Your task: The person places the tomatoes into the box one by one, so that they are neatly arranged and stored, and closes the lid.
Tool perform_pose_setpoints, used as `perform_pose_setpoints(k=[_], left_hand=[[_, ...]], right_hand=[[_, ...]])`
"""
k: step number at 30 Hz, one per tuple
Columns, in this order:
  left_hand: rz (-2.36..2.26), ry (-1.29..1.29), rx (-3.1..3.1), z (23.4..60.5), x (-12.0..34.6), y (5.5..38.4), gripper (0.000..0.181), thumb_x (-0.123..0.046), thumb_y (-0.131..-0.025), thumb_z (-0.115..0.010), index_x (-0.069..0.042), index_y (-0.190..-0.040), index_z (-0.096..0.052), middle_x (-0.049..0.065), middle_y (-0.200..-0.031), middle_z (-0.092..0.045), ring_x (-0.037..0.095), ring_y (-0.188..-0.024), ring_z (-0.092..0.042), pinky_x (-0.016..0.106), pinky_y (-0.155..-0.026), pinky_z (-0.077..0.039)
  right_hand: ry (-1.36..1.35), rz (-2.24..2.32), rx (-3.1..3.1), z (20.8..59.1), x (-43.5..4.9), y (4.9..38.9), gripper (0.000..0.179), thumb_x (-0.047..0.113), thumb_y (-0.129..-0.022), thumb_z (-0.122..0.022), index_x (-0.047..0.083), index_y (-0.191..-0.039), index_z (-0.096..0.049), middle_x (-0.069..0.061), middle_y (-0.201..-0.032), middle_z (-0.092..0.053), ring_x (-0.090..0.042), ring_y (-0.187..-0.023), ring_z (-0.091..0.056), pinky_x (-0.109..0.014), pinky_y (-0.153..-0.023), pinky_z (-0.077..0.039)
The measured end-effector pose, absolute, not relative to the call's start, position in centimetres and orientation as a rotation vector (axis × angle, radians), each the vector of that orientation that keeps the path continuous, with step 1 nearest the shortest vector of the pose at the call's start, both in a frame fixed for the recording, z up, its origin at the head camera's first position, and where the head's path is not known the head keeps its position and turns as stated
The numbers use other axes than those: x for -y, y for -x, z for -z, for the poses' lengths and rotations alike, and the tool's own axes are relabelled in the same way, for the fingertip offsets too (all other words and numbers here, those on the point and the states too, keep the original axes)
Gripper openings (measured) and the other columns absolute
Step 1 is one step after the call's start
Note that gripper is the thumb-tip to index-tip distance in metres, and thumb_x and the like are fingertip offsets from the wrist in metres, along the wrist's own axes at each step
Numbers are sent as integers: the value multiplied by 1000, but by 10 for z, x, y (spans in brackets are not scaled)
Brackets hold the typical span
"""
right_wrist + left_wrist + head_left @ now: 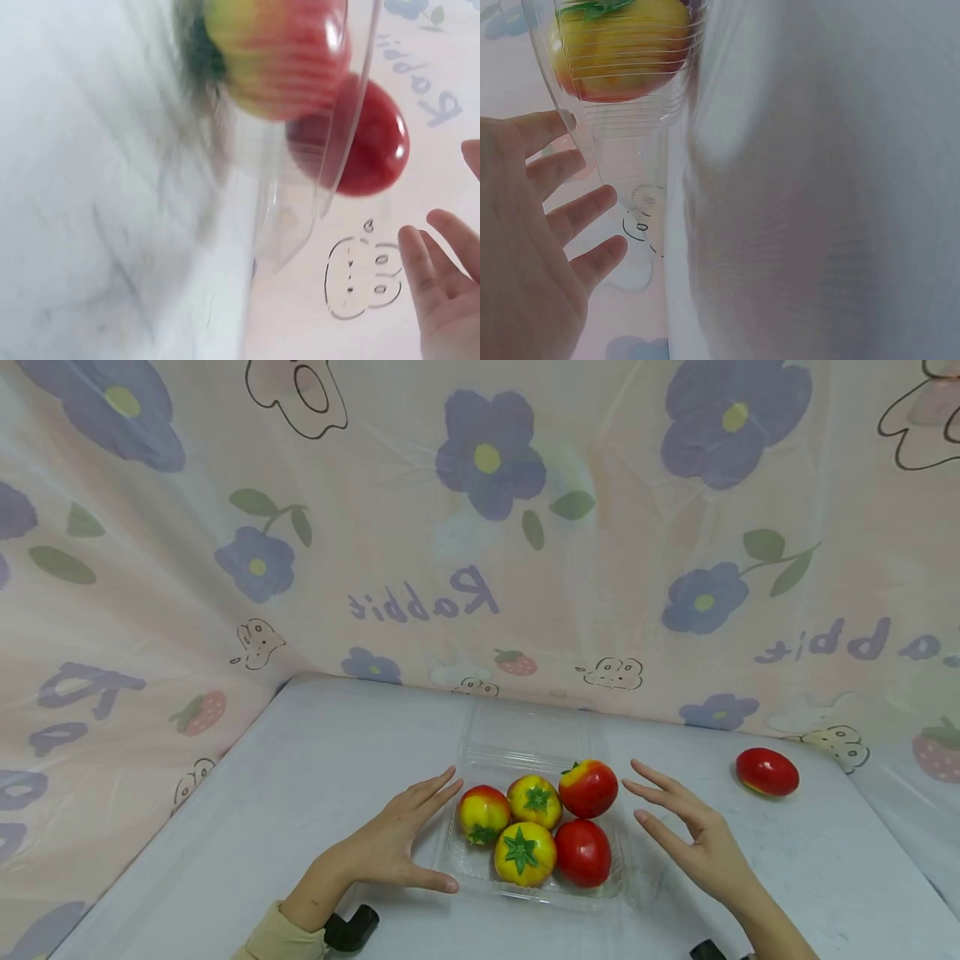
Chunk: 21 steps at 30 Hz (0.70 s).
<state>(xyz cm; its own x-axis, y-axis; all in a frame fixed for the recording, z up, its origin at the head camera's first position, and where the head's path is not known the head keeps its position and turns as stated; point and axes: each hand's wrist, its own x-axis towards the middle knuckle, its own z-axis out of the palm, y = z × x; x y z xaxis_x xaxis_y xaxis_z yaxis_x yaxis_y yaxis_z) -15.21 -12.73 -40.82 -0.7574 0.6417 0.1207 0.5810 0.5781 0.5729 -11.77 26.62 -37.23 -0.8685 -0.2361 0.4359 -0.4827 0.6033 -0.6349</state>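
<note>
A clear plastic clamshell box sits in the middle of the table with its lid folded back. Several red-and-yellow toy tomatoes fill it, among them a yellow tomato with a green star-shaped top at the front and a red tomato beside it. My left hand is spread along the box's left side, fingertips close to the wall, as the left wrist view shows too. On the right, my right hand hovers with fingers apart and holds nothing; a gap separates it from the box in the head view.
Another red tomato lies on the table to the right, beyond my right hand. A flower-and-rabbit printed curtain rises behind the white table and along its sides. A black wrist device shows by the left sleeve.
</note>
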Motion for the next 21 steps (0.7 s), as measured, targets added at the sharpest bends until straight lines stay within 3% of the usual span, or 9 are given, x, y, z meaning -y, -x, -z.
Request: perform_pose_setpoints(k=[12,21], left_hand=[[-935,-1034,-2687,407,127,151,112,-63,-67,-76,-29,-155,-16,1,-163,-9,36,-145,-19,68,-109,-22],[-940,-1028,-2684,407,127,151,112,-64,-67,-76,-29,-155,-16,-3,-163,-8,35,-145,-19,68,-109,-22]], right_hand=[[-515,-1168,2451,379,-289,127,42,-4,-87,-64,6,-127,-62,-9,-142,-51,5,-131,-40,-2,-95,-33],[-431,-1160,2470,383,-303,131,41,-2,-88,-65,5,-128,-61,4,-143,-51,11,-120,-46,-1,-91,-35]])
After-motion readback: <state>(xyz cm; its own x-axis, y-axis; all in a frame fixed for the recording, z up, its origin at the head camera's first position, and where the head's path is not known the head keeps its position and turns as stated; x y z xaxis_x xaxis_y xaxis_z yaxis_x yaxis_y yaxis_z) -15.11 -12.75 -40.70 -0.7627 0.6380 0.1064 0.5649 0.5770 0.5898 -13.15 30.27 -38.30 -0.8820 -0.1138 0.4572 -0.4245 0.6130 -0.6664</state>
